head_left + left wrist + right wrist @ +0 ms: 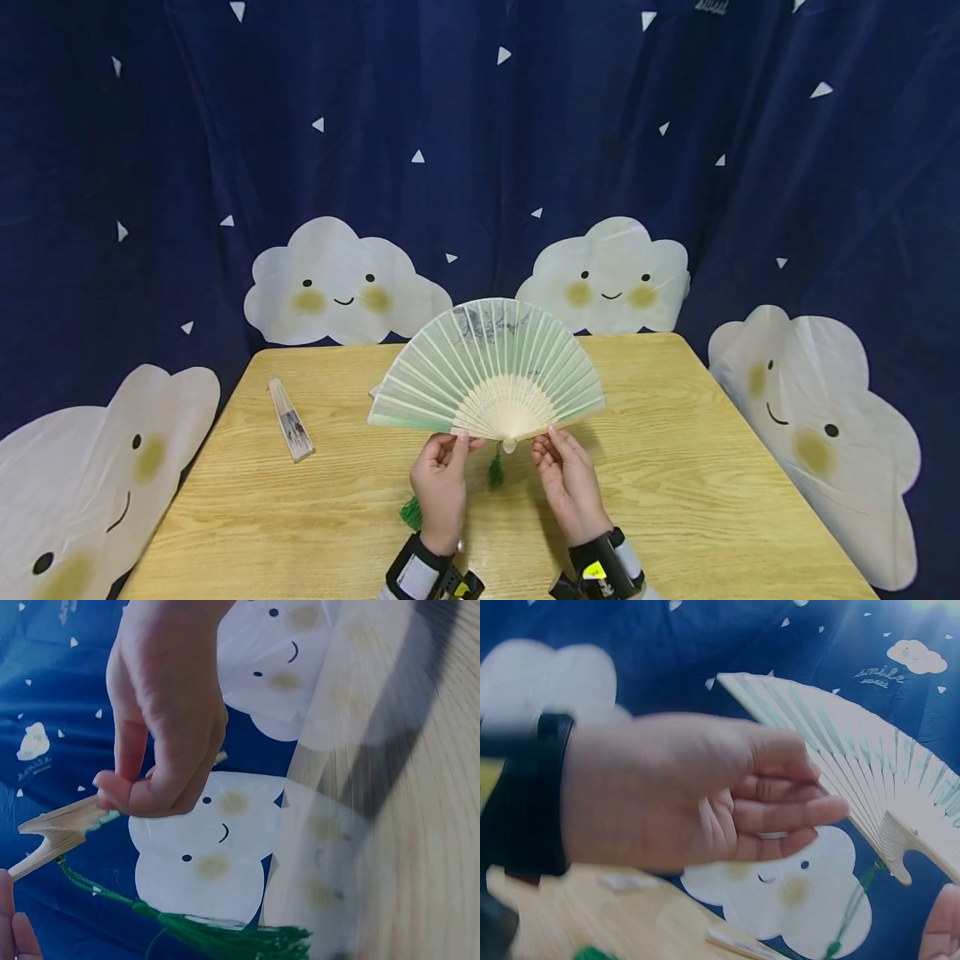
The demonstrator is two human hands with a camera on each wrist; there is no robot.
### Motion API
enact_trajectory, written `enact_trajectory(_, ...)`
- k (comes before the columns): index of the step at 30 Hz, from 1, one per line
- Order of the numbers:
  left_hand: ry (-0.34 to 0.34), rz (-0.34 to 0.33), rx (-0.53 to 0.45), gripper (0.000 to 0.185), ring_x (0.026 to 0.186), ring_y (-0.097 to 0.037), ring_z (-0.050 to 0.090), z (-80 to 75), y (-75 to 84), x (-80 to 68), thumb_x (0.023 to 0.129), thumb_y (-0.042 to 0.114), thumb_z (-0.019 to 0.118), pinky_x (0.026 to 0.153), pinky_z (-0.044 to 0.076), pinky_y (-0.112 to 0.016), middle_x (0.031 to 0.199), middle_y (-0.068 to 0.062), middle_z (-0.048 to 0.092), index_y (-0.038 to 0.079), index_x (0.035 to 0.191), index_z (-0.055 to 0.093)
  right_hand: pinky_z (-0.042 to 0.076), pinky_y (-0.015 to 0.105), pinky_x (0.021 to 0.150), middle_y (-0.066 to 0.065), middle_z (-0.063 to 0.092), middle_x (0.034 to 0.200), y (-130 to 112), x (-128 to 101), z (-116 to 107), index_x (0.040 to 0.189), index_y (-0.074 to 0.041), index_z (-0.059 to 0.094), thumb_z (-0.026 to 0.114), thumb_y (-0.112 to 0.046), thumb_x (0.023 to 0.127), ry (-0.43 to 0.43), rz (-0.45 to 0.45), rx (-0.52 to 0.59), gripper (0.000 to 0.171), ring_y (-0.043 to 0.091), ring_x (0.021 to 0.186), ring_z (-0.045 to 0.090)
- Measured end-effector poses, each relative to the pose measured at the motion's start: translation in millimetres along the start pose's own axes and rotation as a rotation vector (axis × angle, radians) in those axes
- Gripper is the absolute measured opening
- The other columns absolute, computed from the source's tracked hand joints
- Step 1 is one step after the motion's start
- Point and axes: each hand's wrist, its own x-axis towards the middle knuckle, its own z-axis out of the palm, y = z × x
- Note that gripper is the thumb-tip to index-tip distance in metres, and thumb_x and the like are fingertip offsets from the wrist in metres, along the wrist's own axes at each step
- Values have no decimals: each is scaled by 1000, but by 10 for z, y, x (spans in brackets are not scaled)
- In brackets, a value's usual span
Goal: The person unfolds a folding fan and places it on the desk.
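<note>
A pale green folding fan with light wooden ribs is spread wide open and held upright above the wooden table. My left hand pinches its lower left ribs near the pivot, as the left wrist view shows with my left hand on the fan's wood. Near the pivot my right hand grips the lower right ribs; in the right wrist view the fan lies behind my right hand. A green tassel hangs from the pivot, its tuft down by my left wrist.
A closed folding fan lies on the table's left side. A small pale object peeks out behind the open fan's left edge. A dark blue curtain with white cloud cushions surrounds the table.
</note>
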Motion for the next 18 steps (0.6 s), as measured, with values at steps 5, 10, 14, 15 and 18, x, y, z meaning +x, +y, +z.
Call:
enact_trajectory(5, 5, -2, -20, 19, 76, -16, 74, 13, -15, -31, 95, 7, 62, 77, 59, -24, 79, -24, 71, -11, 88, 58, 50, 14, 70, 1, 62, 79, 21, -24, 30, 82, -10, 58, 45, -10, 103, 17, 31, 81, 24, 9, 76, 60)
enact_trajectory(10, 29, 15, -46, 18, 75, -17, 73, 15, -36, -51, 95, 4, 61, 78, 58, -23, 78, -23, 71, -12, 89, 57, 50, 14, 70, 0, 61, 79, 58, -36, 76, 82, -10, 57, 46, -10, 103, 70, 9, 76, 23, 9, 75, 59)
enact_trajectory(14, 44, 32, -57, 21, 75, -15, 73, 13, -55, -57, 94, 7, 62, 80, 58, -23, 77, -23, 71, -12, 88, 57, 51, 14, 69, 1, 60, 79, 73, -43, 106, 82, -9, 57, 47, -10, 102, 106, -3, 77, 22, 9, 74, 60)
enact_trajectory(15, 42, 36, -60, 22, 75, -14, 73, 10, -56, -56, 95, 7, 62, 80, 58, -23, 77, -24, 71, -13, 88, 57, 51, 14, 69, 1, 60, 79, 72, -44, 111, 82, -9, 56, 47, -10, 102, 105, -4, 72, 22, 9, 74, 60)
enact_trajectory(18, 28, 46, -61, 23, 76, -14, 73, -3, -43, -43, 95, 8, 61, 81, 58, -23, 79, -26, 70, -13, 89, 56, 51, 14, 70, 1, 59, 81, 50, -37, 119, 84, -9, 57, 47, -11, 102, 93, 12, 55, 21, 9, 76, 59)
